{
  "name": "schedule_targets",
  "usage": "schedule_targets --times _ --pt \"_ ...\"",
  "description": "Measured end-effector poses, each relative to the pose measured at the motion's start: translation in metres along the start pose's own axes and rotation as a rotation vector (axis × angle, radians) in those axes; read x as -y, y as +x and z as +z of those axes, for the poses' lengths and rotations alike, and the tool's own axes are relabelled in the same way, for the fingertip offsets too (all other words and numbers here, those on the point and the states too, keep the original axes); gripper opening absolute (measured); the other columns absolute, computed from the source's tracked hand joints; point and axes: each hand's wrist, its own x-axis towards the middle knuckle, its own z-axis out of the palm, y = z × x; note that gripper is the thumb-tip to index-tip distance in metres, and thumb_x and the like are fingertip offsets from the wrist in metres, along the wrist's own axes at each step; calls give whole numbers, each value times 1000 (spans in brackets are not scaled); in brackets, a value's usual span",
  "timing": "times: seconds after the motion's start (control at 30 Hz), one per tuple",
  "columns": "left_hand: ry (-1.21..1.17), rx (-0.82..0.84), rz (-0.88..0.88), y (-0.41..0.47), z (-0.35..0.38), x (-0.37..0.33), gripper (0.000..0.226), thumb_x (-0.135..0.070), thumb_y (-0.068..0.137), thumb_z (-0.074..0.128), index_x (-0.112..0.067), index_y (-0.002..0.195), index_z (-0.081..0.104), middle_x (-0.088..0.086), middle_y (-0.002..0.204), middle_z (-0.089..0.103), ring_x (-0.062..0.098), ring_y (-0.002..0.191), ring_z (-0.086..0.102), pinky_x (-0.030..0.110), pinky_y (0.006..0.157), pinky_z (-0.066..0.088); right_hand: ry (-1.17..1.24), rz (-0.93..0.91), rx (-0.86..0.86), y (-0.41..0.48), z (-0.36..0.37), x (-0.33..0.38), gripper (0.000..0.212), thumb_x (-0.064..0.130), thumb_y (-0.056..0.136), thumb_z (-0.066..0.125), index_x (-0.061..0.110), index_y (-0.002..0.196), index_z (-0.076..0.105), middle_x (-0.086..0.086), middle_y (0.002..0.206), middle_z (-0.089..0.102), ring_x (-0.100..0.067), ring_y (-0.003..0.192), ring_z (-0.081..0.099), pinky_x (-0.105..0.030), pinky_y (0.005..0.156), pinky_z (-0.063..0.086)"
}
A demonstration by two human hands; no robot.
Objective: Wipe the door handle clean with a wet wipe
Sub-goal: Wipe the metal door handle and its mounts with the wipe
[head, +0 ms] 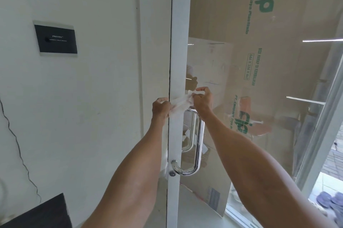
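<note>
A chrome D-shaped door handle (198, 140) is fixed to the white frame (176, 45) of a glass door, with a round keyhole (172, 173) below its lower end. A white wet wipe (181, 103) is stretched between both hands just above the handle's top end. My left hand (161, 109) pinches the wipe's left edge in front of the frame. My right hand (202, 101) pinches the right edge, fingers curled. The top bend of the handle is partly hidden behind the wipe and my right hand.
A black wall plate (56, 38) sits on the white wall at left. Cardboard boxes (269, 51) with green print show behind the glass. A dark cabinet corner (42, 214) is at lower left. A cable (16, 138) runs down the wall.
</note>
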Motion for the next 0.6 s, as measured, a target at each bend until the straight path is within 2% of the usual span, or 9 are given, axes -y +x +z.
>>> schedule_targets --times 0.1,0.17,0.23,0.3,0.37,0.43,0.53,0.6 --pt "-140 -22 -55 -5 -3 1 31 -3 90 37 -8 114 56 19 95 69 23 70 66 34 70 58 20 -26 -49 2 -3 9 23 8 83 62 29 84 54 2 61 65 -10 49 56 -28 51 48" --pt "-139 51 -53 -6 -7 0 26 -13 92 47 -6 115 56 15 99 69 22 77 66 30 68 54 15 -34 -21 5 -4 13 16 13 82 68 24 90 60 0 66 66 -7 48 56 -26 52 45" --pt "-33 195 8 -5 -9 -2 45 -31 89 62 -12 129 54 7 111 65 19 98 61 32 76 47 10 -18 76 6 -3 15 15 19 80 73 21 93 64 -7 82 71 -16 64 63 -31 61 50" --pt "50 317 39 -6 -6 -3 61 -40 82 73 -19 135 50 2 121 61 18 112 56 36 89 41 2 0 186 4 -2 18 17 23 77 77 23 91 67 -11 91 71 -23 79 67 -35 71 55" --pt "54 394 6 -9 -2 -3 53 -36 78 77 -21 125 56 2 120 63 19 110 57 39 96 40 -2 4 245 2 -1 19 19 24 76 79 26 90 67 -12 91 71 -24 81 68 -36 73 56" --pt "45 423 -28 -10 2 -1 45 -31 78 79 -16 117 63 6 116 68 22 106 63 39 97 44 2 3 258 2 -2 20 20 24 76 79 25 91 67 -12 88 72 -22 74 68 -32 67 57" --pt "17 438 -31 -9 3 4 38 -17 78 78 -9 114 68 8 110 72 20 95 69 32 85 51 24 -9 227 7 -6 19 19 19 78 78 22 92 66 -11 82 71 -15 56 63 -24 52 50" --pt "21 448 -63 -10 2 6 31 -9 76 78 -9 106 70 7 106 73 19 94 69 27 79 53 53 -13 180 13 -9 18 19 17 80 76 19 94 64 -10 79 68 -17 54 59 -27 55 49"
